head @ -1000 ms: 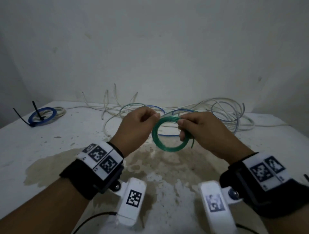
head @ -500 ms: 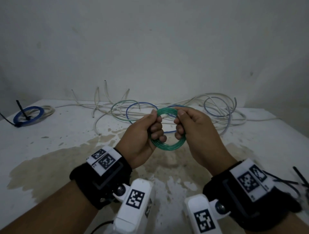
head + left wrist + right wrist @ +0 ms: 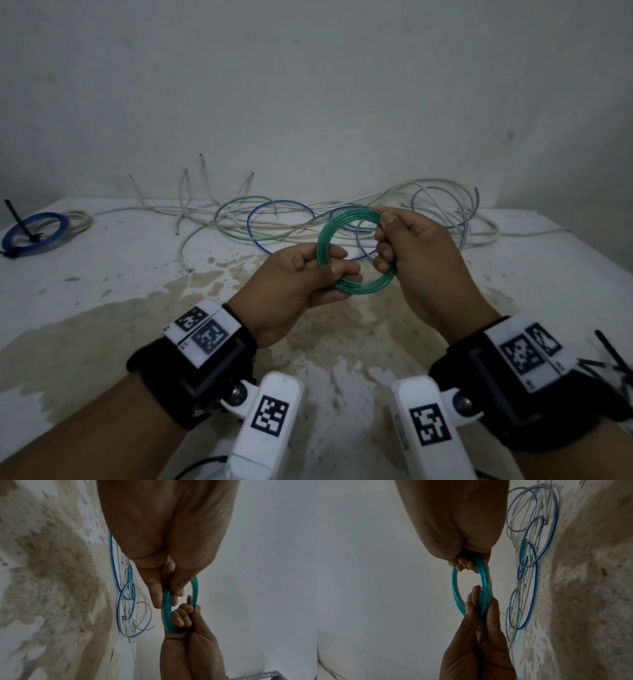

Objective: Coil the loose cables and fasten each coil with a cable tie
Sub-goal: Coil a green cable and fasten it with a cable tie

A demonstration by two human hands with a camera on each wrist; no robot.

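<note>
A green cable coil (image 3: 346,224) of several turns hangs above the table between both hands. My left hand (image 3: 308,270) pinches its lower left side, thumb in front and fingers through the ring. My right hand (image 3: 407,246) grips its right side with curled fingers. The left wrist view shows the green coil (image 3: 167,609) held by both hands, and so does the right wrist view, with the coil (image 3: 485,585) upright. Loose white, blue and green cables (image 3: 274,222) lie tangled at the back of the table. No tie is on the green coil.
A blue coil (image 3: 34,233) bound with a black cable tie lies at the far left beside a white coil (image 3: 80,219). Black cable ties (image 3: 613,359) lie at the right edge behind my right wrist. The white table (image 3: 120,274) is stained brown in the middle. A wall stands close behind.
Both hands have shifted right and lower with the green coil. The left hand changed from a pinch at the top to a grip on the lower left side; the coil turned slightly.
</note>
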